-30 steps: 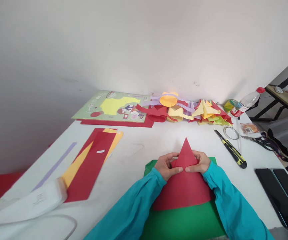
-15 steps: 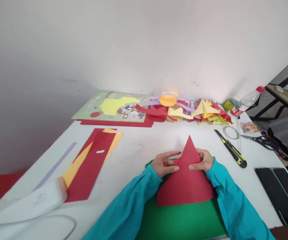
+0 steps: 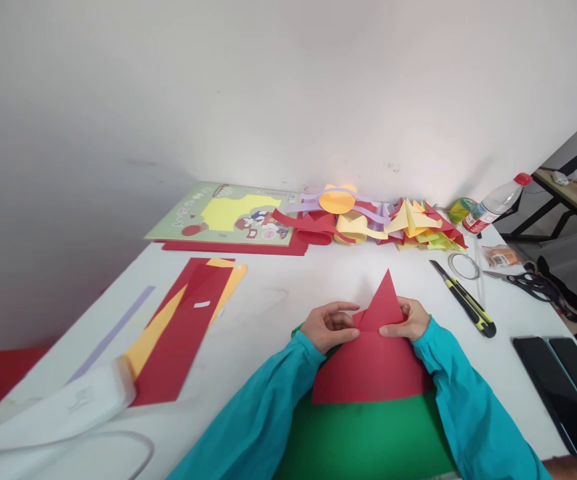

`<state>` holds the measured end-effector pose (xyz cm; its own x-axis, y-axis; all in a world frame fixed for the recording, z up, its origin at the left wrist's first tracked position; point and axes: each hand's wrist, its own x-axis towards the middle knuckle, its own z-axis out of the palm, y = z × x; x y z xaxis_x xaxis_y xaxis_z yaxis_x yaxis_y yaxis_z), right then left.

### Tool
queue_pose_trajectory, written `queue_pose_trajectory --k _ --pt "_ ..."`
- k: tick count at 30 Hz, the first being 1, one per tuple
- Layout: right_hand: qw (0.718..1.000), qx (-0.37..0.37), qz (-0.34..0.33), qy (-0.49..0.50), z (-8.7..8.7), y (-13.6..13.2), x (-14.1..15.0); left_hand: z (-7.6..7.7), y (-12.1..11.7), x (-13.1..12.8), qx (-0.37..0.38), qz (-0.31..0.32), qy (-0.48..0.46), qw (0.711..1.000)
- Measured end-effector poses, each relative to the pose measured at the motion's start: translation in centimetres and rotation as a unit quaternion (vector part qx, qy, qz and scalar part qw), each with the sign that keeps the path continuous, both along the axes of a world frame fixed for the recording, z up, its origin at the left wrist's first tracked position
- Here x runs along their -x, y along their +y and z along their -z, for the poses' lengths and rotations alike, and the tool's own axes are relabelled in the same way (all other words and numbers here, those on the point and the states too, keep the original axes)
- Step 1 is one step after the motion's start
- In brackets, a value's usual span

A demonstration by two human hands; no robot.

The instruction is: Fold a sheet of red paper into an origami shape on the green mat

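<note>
A red paper sheet point(image 3: 373, 363) folded to a point lies on a green sheet point(image 3: 363, 440) in front of me on the white table point(image 3: 288, 287). My left hand point(image 3: 329, 327) pinches the red paper's left fold with thumb and fingers closed. On the other side, my right hand point(image 3: 408, 320) grips the right fold just below the tip. Both arms wear teal sleeves.
Red and yellow sheets point(image 3: 188, 320) lie to the left. A craft book point(image 3: 223, 217) and folded paper shapes point(image 3: 383, 223) line the wall. A utility knife point(image 3: 463, 297), tape ring point(image 3: 463, 265), scissors point(image 3: 523, 280), bottle point(image 3: 493, 203) and dark phones point(image 3: 563, 387) sit to the right.
The red paper's tip has shifted right and slightly away. Both hands moved with it, and the flaps near the tip have been pressed flatter.
</note>
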<state>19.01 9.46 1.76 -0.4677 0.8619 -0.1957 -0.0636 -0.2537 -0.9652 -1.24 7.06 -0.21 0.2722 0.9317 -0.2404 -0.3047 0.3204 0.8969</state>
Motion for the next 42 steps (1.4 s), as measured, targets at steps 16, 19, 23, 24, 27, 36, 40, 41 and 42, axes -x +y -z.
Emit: queue_pose_trajectory --k 16,19,23,24,27,36,40,41,42 --pt "0.998 0.037 -0.033 0.029 0.7 0.3 -0.4 0.5 0.7 0.9 -0.015 0.037 0.024 0.999" --pt "0.998 0.044 -0.049 0.019 0.9 0.3 -0.4 0.4 0.4 0.5 0.007 0.039 0.014 0.999" --pt "0.997 0.044 -0.062 0.010 1.1 -0.2 0.5 -0.3 -0.1 -0.4 -0.010 0.028 0.040 0.999" --pt "0.997 0.043 -0.062 0.011 1.1 -0.3 0.8 -0.4 -0.1 -0.6 -0.014 0.031 0.053 0.998" --pt "0.999 0.041 -0.025 0.011 1.2 -0.7 1.4 -0.7 -0.2 -0.5 -0.005 0.028 0.072 0.997" --pt "0.999 0.043 0.021 -0.006 1.5 -0.7 1.1 -0.7 0.0 -0.2 -0.004 0.005 0.109 0.994" --pt "0.999 0.044 0.004 -0.020 1.6 -0.8 1.4 -0.8 0.3 -0.3 -0.033 0.053 0.130 0.990" --pt "0.999 0.044 0.003 -0.025 1.7 -0.8 1.4 -0.8 0.4 -0.2 -0.036 0.067 0.126 0.989" --pt "0.999 0.044 0.004 -0.031 1.8 -0.7 1.4 -0.8 0.5 -0.1 -0.034 0.077 0.121 0.989"
